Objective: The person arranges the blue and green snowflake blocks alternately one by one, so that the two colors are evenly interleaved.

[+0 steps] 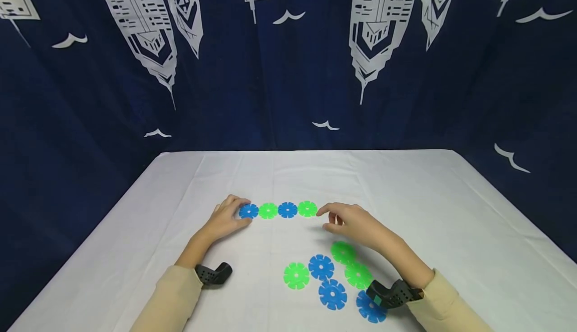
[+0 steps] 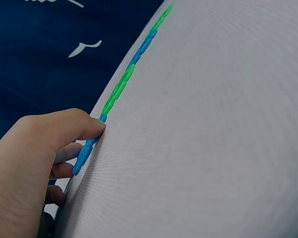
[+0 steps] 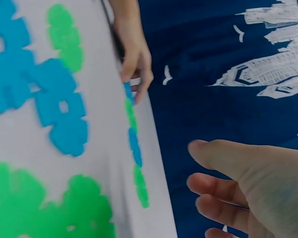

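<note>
A row of notched plastic building discs lies across the table, alternating blue and green. At its left end my left hand [image 1: 224,218] pinches the blue disc [image 1: 249,211] between thumb and fingers, as the left wrist view also shows. To the right of it come a green disc [image 1: 268,211], a second blue disc [image 1: 287,210] and the end green disc [image 1: 308,209]. My right hand [image 1: 353,223] hovers at the row's right end, index fingertip close to that green disc. Its thumb and fingers are apart with nothing between them in the right wrist view [image 3: 258,188].
Nearer me, loose discs lie in a group: a green disc [image 1: 296,276], a blue disc [image 1: 321,267], another blue disc [image 1: 332,294] and several more. My right wrist's black camera [image 1: 392,294] partly covers one blue disc [image 1: 370,309]. A white cloth [image 1: 243,292] covers the table; a navy curtain [image 1: 270,81] hangs behind.
</note>
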The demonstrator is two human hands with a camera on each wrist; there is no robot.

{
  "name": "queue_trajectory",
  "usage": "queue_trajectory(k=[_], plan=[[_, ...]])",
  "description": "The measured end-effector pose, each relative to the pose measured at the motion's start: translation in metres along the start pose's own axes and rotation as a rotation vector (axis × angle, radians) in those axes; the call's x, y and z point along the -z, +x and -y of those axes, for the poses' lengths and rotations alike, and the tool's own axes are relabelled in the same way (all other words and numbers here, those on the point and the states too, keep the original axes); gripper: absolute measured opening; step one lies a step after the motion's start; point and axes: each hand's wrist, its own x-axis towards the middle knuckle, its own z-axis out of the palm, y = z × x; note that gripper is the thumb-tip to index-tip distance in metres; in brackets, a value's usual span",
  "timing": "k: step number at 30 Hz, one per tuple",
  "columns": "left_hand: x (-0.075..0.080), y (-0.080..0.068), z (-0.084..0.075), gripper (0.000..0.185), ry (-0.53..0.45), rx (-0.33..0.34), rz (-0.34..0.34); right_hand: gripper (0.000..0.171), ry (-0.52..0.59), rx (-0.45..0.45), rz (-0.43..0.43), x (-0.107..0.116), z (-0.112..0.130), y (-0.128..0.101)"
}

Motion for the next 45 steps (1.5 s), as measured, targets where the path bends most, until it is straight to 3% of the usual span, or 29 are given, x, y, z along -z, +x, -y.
queue_trajectory(k=[8,12,17,29,38,45], plan=[[0.001,0.003,0.0,0.049,0.012,-0.009,-0.005,0.021,0.005,0.038,0.198,-0.012,0.001,-0.008],[0.003,0.003,0.0,0.05,0.013,-0.004,-0.004,0.027,-0.016,0.062,0.302,-0.017,0.004,-0.009],[0.005,0.001,-0.002,0.049,0.008,0.0,-0.011,0.038,-0.052,0.074,0.369,-0.021,0.008,-0.01],[0.002,0.0,-0.001,0.048,0.003,0.002,-0.007,0.05,-0.114,0.032,0.374,-0.027,0.014,-0.015],[0.0,0.001,-0.001,0.049,0.013,-0.002,-0.001,0.051,-0.201,-0.042,0.272,-0.03,0.02,-0.018],[0.0,0.0,-0.001,0.049,0.012,-0.003,-0.004,0.048,-0.143,-0.032,0.291,-0.031,0.018,-0.015]])
